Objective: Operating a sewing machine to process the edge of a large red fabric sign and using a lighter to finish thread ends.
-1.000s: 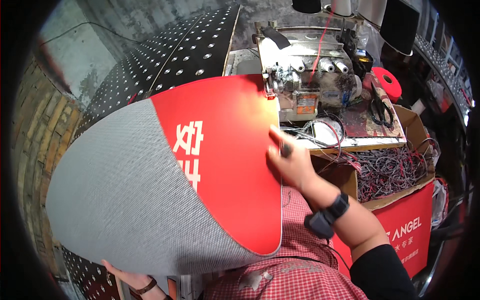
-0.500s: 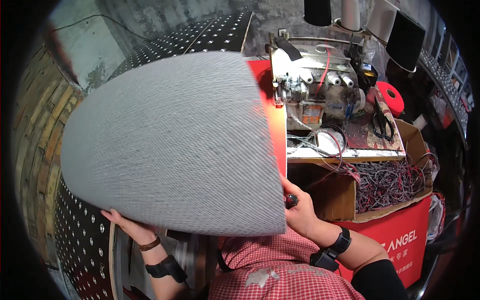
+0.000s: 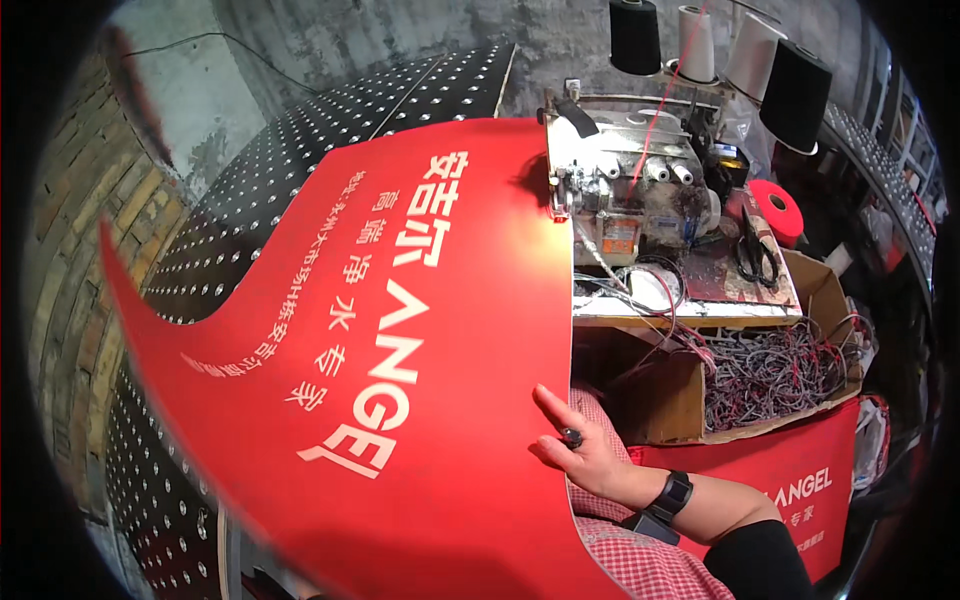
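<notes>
A large red mat (image 3: 300,400) with pale printing lies in front of me, its near left edge blurred by motion. My right hand (image 3: 595,455) is at the mat's right edge, its index finger and thumb stretched over the red surface. Between them the round end of a small black object (image 3: 571,438) sticks out of the hand; its kind is not clear. My left hand is out of sight, covered by the mat. The mat's far right corner rests beside the sewing machine (image 3: 630,175), which has a small lamp glow near it.
Right of the mat, black scissors (image 3: 757,255) and a red tape roll (image 3: 778,205) lie by the machine. A carton (image 3: 680,400) of grey and red trimmings stands below, beside another red mat (image 3: 800,520). Thread cones (image 3: 697,45) stand behind; a black studded board (image 3: 240,245) is at left.
The mat has been turned over, from grey ribbed underside to red printed face. My left hand has gone out of sight beneath it. The right hand has moved slightly down and spread its fingers.
</notes>
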Demonstrator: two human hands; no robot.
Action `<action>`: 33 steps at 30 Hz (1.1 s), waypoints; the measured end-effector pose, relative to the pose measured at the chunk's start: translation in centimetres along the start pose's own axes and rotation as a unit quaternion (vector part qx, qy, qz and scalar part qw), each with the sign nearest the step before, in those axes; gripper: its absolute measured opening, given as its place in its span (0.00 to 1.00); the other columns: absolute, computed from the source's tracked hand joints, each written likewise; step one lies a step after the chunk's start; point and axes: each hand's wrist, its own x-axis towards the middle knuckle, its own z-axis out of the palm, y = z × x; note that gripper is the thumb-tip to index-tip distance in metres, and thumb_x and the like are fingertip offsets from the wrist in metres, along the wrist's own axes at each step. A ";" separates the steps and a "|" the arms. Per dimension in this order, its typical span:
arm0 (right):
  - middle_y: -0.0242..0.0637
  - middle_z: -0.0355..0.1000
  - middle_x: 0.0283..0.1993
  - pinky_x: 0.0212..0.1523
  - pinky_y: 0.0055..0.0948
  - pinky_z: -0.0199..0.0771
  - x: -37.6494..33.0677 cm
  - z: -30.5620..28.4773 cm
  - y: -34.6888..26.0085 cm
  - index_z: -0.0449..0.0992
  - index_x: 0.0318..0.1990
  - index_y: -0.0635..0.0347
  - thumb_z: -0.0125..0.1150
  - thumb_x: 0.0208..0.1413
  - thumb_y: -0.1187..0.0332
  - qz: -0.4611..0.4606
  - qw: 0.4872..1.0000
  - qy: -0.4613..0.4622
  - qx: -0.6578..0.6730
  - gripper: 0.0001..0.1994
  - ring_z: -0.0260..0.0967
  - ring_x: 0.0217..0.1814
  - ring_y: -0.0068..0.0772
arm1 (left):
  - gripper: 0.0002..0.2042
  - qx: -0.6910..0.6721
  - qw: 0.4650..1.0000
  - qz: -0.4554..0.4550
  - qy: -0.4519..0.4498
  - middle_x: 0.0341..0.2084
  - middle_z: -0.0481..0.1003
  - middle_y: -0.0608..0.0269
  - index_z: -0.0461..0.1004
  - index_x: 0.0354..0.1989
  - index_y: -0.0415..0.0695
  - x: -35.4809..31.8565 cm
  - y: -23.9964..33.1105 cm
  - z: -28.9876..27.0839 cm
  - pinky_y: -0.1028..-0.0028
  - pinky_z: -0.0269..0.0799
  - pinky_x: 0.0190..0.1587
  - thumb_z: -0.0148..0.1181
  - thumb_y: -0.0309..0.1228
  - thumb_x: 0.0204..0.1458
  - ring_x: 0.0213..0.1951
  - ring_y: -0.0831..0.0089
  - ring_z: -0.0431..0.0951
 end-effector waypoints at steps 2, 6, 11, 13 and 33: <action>0.48 0.65 0.55 0.49 0.25 0.66 -0.1 0.0 0.8 0.53 0.62 0.58 0.58 0.51 0.68 -0.035 0.998 0.015 -0.053 0.31 0.67 0.52 0.31 | 0.26 -0.162 0.981 -0.108 0.022 0.59 0.54 0.52 0.51 0.61 0.40 1.0 3.8 -1.8 0.62 0.56 0.58 0.35 0.43 0.58 0.59 0.63 0.56; 0.49 0.66 0.54 0.49 0.25 0.67 1.6 -1.0 0.9 0.54 0.62 0.57 0.58 0.51 0.68 -0.074 0.992 0.067 -0.081 0.30 0.68 0.51 0.33 | 0.23 -0.342 0.890 -0.300 0.031 0.54 0.62 0.52 0.55 0.58 0.39 2.8 5.1 -8.9 0.62 0.63 0.53 0.36 0.38 0.57 0.53 0.62 0.65; 0.45 0.68 0.51 0.48 0.23 0.67 3.5 -1.6 -0.2 0.56 0.61 0.58 0.59 0.50 0.70 -0.062 0.993 0.093 -0.035 0.29 0.68 0.49 0.26 | 0.23 -0.368 0.776 -0.503 0.093 0.54 0.62 0.50 0.55 0.58 0.39 1.4 -3.1 -13.8 0.59 0.58 0.58 0.42 0.36 0.56 0.56 0.59 0.63; 0.41 0.69 0.50 0.44 0.21 0.69 3.6 -1.5 -0.4 0.57 0.61 0.58 0.59 0.49 0.72 -0.095 0.989 0.110 -0.042 0.30 0.69 0.45 0.21 | 0.19 -0.342 0.755 -0.556 0.063 0.50 0.67 0.50 0.59 0.54 0.38 0.3 -4.4 -12.5 0.57 0.63 0.54 0.43 0.32 0.55 0.51 0.57 0.68; 0.21 0.62 0.18 0.20 0.12 0.57 1.8 -2.9 -2.8 0.70 0.51 0.60 0.63 0.45 0.76 0.007 0.994 0.099 0.051 0.22 0.55 0.19 0.08 | 0.17 -0.236 0.872 -0.423 0.071 0.49 0.66 0.51 0.59 0.54 0.38 6.3 -11.5 1.1 0.60 0.69 0.50 0.41 0.19 0.54 0.49 0.58 0.69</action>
